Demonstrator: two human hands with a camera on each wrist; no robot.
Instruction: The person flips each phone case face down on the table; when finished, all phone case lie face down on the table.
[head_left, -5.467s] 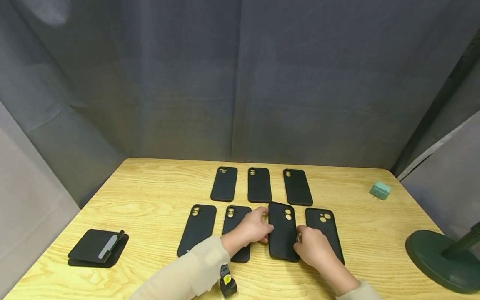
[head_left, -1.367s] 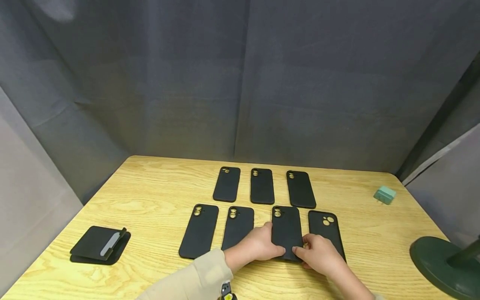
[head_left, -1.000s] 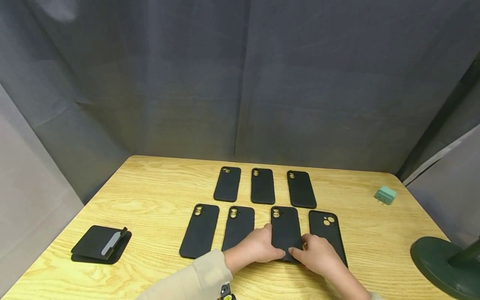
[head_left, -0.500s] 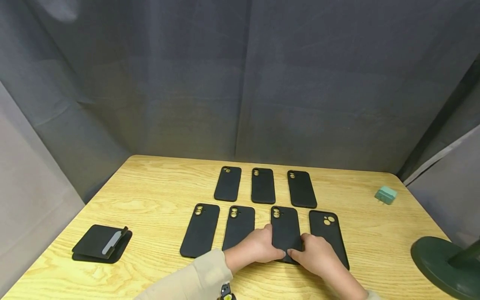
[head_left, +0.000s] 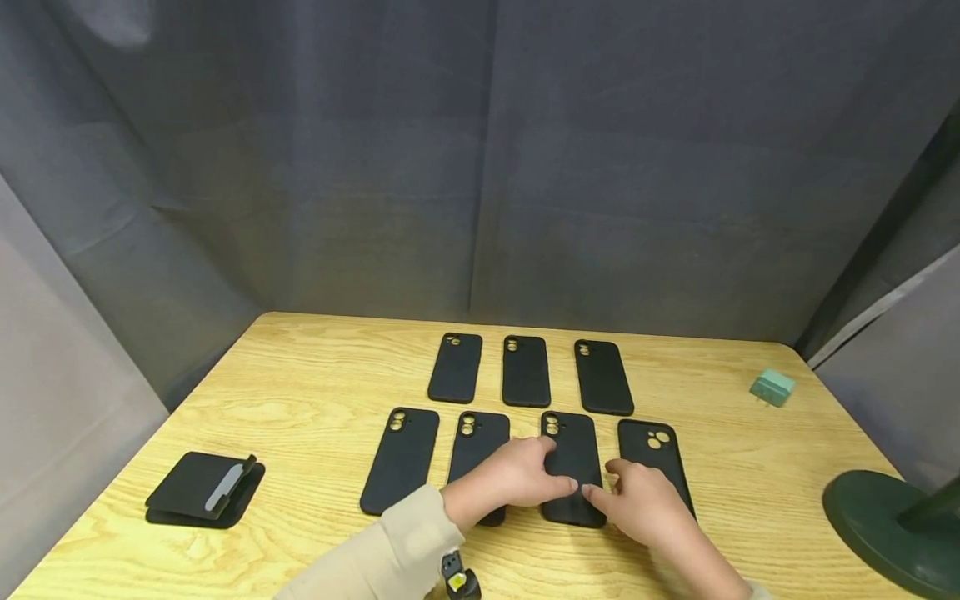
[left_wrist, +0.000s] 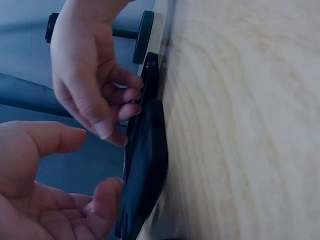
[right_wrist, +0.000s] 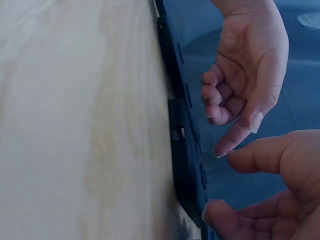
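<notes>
A black phone case [head_left: 579, 450] lies back side up on the table in the front row, its camera cutout at the upper left. Over its left edge hovers my left hand [head_left: 517, 477], thumb and fingers apart and holding nothing. My right hand [head_left: 637, 502] hovers at the case's lower right, also holding nothing. Both wrist views show gaps between the hands and the case [left_wrist: 147, 155]. To the right lies another phone case [head_left: 654, 457], inner side up, partly behind my right hand. Left of my left hand are a partly covered phone case [head_left: 480, 446] and a further phone case [head_left: 401, 461].
Three phone cases [head_left: 525, 372] form a back row on the wooden table [head_left: 315, 375]. At the left is a folded black stand [head_left: 198, 487] with a grey strip. A green plug adapter [head_left: 772, 387] lies far right, near a dark green round base [head_left: 873, 521].
The case between my hands was held tilted, inner side up, and has been turned over and laid flat. Since half a second ago, both hands have let go and lifted slightly.
</notes>
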